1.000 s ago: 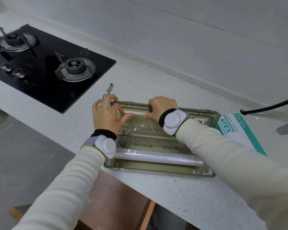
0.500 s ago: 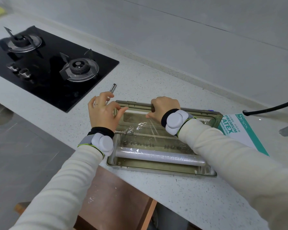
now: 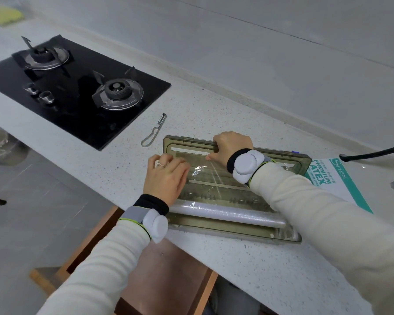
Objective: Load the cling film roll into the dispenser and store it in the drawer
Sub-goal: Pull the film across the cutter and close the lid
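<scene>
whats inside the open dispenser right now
The cling film roll lies along the dispenser's near side, film stretched toward the far edge. The left hand and right sleeve cover what lies beneath them.

Speckled white countertop (image 3: 237, 280) under a pale grey wall (image 3: 282, 42) — black gas hob (image 3: 82, 114), grey tiled floor (image 3: 32, 223)

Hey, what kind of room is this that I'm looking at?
Most likely a home kitchen: a black two-burner gas hob is set into a speckled white countertop, with a metal peeler and a cling film dispenser lying on it.
</scene>
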`<state>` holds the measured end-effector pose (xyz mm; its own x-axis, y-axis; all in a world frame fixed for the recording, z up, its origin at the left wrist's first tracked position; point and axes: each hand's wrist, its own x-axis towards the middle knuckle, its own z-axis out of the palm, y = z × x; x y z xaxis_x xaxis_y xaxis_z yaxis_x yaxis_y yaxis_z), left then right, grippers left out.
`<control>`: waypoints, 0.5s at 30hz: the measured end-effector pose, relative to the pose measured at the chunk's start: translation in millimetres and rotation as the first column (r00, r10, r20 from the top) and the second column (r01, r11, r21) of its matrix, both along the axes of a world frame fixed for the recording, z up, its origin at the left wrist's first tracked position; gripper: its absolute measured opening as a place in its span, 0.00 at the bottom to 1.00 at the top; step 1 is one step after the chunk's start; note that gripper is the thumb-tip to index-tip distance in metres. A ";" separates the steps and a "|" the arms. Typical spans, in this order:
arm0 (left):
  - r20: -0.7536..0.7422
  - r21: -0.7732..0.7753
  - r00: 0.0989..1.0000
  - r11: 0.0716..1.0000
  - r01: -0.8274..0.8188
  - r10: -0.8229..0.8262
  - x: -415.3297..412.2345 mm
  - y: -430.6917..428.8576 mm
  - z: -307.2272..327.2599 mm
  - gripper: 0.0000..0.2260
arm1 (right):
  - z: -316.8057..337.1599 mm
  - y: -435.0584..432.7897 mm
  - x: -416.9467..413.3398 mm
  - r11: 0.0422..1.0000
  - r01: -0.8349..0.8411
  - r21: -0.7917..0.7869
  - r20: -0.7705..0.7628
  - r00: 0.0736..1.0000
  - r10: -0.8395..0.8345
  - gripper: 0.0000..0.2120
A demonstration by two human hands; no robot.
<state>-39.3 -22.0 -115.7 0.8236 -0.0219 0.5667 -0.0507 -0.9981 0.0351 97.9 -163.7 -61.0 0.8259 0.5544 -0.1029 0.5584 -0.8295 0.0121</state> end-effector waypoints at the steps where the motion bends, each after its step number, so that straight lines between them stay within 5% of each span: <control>1: -0.009 0.008 1.000 1.000 -0.003 0.003 -0.7 -2.2 -2.2 0.08 | -0.1 -0.3 0.2 1.000 0.000 0.003 0.004 1.000 0.000 0.18; 15: -0.205 -0.002 0.970 0.990 -0.138 0.134 2.1 -6.8 -6.3 0.18 | -0.7 -1.4 -1.8 1.000 -0.014 0.009 0.015 1.000 0.014 0.17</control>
<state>-37.2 -28.8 -122.0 0.9164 0.1064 0.3860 0.0955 -0.9943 0.0472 96.1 -165.1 -61.7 0.8195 0.5667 -0.0857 0.5697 -0.8218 0.0132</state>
